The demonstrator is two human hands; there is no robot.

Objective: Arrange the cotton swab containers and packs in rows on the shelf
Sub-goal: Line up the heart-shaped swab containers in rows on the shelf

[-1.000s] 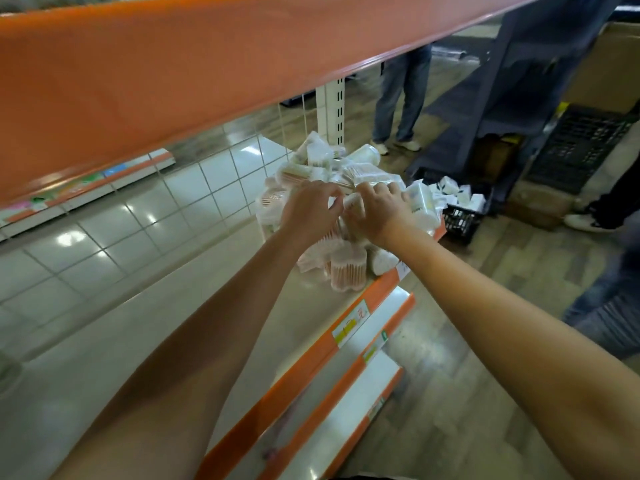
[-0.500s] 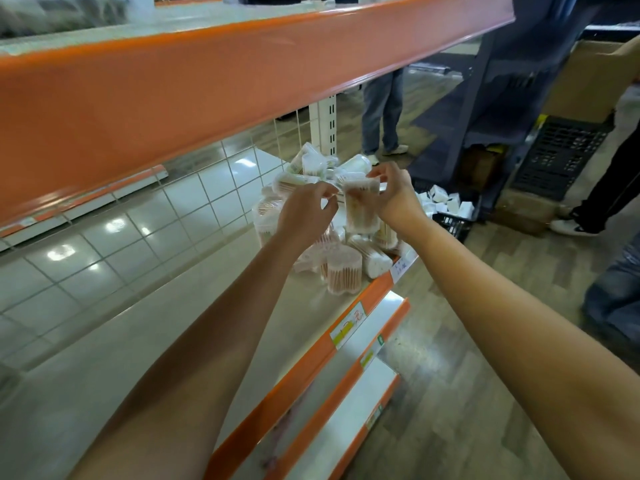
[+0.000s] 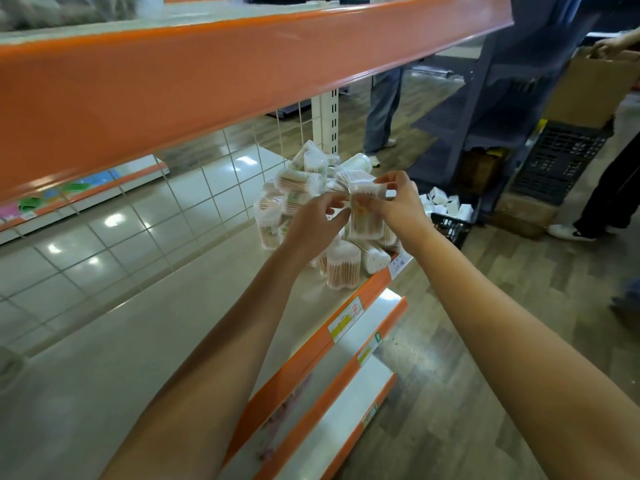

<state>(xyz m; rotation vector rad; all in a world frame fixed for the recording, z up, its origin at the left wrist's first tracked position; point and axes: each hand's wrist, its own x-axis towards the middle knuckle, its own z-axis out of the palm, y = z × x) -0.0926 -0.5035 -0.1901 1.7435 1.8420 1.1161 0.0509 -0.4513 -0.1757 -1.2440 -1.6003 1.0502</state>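
A messy pile of cotton swab containers (image 3: 304, 188) sits at the far end of the shelf (image 3: 173, 306). The left hand (image 3: 313, 223) reaches in with bent fingers, its grip empty. The right hand (image 3: 398, 202) pinches one clear swab container (image 3: 365, 216) held up above the pile.

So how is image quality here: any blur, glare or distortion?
Head view: the held container and both hands, left and right, are slightly motion-blurred; bright light spots glare on the tiled back panel; wide-angle distortion bows the orange shelf edge and stretches the forearms.
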